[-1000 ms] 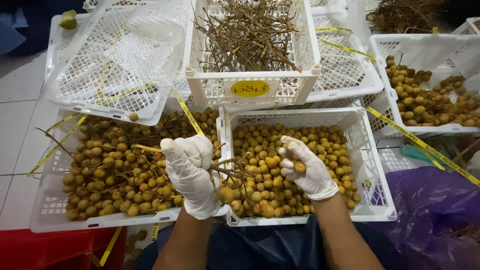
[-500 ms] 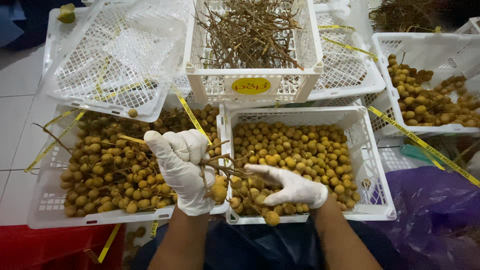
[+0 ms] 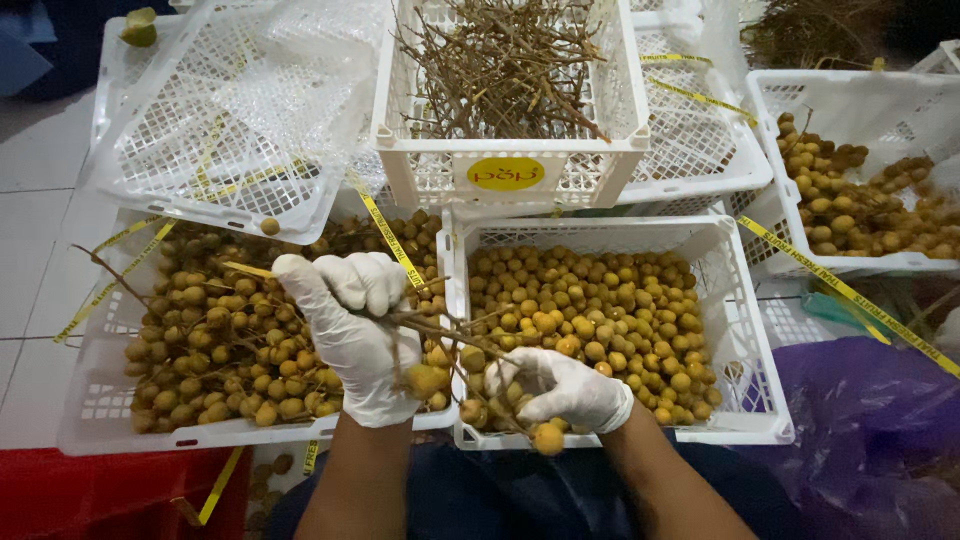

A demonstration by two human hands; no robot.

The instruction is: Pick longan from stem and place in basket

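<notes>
Both my hands wear white gloves. My left hand [image 3: 352,325] is closed around the stem of a branched bunch of small tan round fruits [image 3: 437,372], held over the seam between two white plastic crates. My right hand [image 3: 563,388] grips fruits at the bunch's lower end, near the front rim of the right crate [image 3: 740,320], which is filled with loose fruits [image 3: 590,310]. The left crate [image 3: 95,400] holds fruits still on twigs [image 3: 215,340].
A crate of bare twigs [image 3: 510,70] stands behind, with a tilted empty crate [image 3: 225,110] to its left. Another fruit crate [image 3: 860,200] sits at the far right. Yellow tape strips [image 3: 840,285] lie across the crates. A purple bag [image 3: 870,440] lies at the lower right.
My right hand dropped from the middle of the right crate toward its front rim and closed on the bunch's lower fruits. My left hand stayed near the seam, holding the stem.
</notes>
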